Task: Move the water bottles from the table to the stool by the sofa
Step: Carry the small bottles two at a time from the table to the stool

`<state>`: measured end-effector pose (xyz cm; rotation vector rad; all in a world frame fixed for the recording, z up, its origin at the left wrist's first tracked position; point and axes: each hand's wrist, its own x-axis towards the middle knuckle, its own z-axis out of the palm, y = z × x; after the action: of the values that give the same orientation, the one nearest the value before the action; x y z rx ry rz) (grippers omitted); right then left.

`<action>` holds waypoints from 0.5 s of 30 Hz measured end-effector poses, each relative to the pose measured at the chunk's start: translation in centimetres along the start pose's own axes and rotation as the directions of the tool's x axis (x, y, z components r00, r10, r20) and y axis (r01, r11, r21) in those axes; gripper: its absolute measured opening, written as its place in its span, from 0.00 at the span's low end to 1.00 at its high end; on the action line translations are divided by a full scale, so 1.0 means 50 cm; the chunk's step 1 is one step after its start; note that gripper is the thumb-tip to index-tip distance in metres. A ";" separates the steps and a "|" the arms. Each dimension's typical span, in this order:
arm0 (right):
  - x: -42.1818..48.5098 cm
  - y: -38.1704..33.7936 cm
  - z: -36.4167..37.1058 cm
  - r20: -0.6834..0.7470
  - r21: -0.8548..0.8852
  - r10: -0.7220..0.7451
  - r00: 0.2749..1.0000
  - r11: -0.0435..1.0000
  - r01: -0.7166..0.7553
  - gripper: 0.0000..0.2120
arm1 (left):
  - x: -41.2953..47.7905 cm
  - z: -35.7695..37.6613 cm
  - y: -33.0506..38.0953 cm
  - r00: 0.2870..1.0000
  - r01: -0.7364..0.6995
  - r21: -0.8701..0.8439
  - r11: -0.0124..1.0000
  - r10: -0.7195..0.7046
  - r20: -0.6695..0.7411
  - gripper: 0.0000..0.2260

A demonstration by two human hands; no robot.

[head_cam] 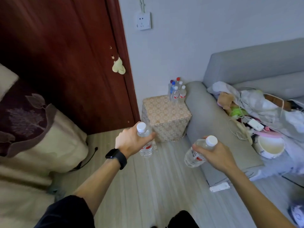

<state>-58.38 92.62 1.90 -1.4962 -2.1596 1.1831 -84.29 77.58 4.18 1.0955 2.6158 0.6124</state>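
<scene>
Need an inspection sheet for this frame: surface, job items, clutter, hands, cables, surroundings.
Surface: beige patterned cube stool, standing against the grey fabric sofa.
Job's things: cluster of upright clear plastic bottles at the stool's far right corner. Two white-capped clear plastic water bottles are carried short of the stool: left-hand bottle, right-hand bottle.
Clutter: pile of bags and cloths on the sofa seat; white paper bowl.
Grippers: left hand grips its bottle roughly upright; right hand grips its bottle tilted.
Cables: dark cable on the floor by the bedding; white cord on the sofa.
Surroundings: dark red wooden door, white wall socket, patterned bedding.
</scene>
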 end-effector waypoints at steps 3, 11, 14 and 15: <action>0.118 -0.003 -0.001 0.007 -0.003 -0.011 1.000 1.000 0.011 0.17 | 0.113 0.037 0.017 1.000 0.010 -0.022 1.000 -0.009 0.020 0.23; 0.441 -0.027 -0.009 0.101 -0.052 0.022 0.995 0.999 -0.016 0.19 | 0.376 0.116 0.101 0.991 0.113 -0.074 0.991 -0.106 0.087 0.22; 0.552 -0.038 -0.008 0.146 -0.072 0.045 0.988 0.997 -0.035 0.18 | 0.469 0.142 0.111 0.985 0.160 -0.125 0.979 -0.151 0.081 0.22; 0.585 -0.040 -0.004 0.157 -0.087 0.046 0.987 0.996 -0.032 0.19 | 0.497 0.150 0.112 0.983 0.174 -0.128 0.976 -0.164 0.086 0.21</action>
<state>-72.33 117.93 -3.09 -1.5329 -2.3204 1.2786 -95.20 101.19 -1.29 0.8287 2.5281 0.6852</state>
